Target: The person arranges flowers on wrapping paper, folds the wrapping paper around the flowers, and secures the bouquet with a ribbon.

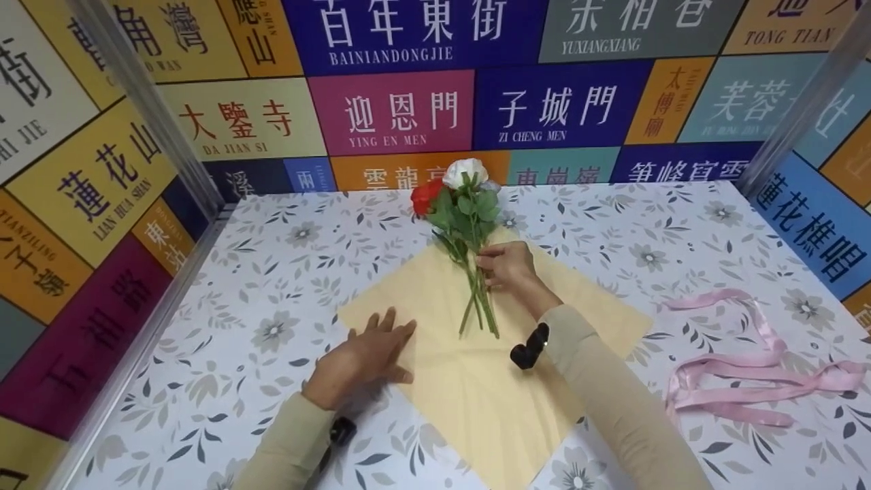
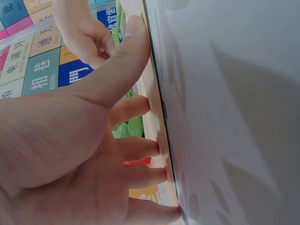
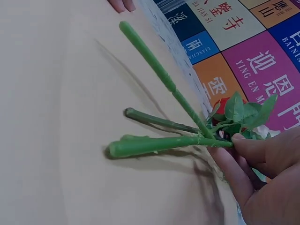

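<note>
A small bunch of roses lies on a sheet of cream wrapping paper (image 1: 469, 388), its blooms toward the far corner. I see a white rose (image 1: 466, 173) and a red rose (image 1: 425, 197) above green leaves. My right hand (image 1: 507, 265) pinches the green stems (image 3: 159, 145) between thumb and fingers; the cut ends fan out toward me. My left hand (image 1: 371, 350) rests with spread fingers on the paper's left edge. Seen in the left wrist view, the fingertips of the left hand (image 2: 117, 154) touch the paper and the thumb is held out straight.
A loose pink ribbon (image 1: 748, 374) lies in loops on the right of the table. The flower-patterned tablecloth (image 1: 272, 327) spreads around the paper. Panels with coloured signs (image 1: 395, 109) stand along the back and both sides. Each wrist wears a black camera (image 1: 529, 347).
</note>
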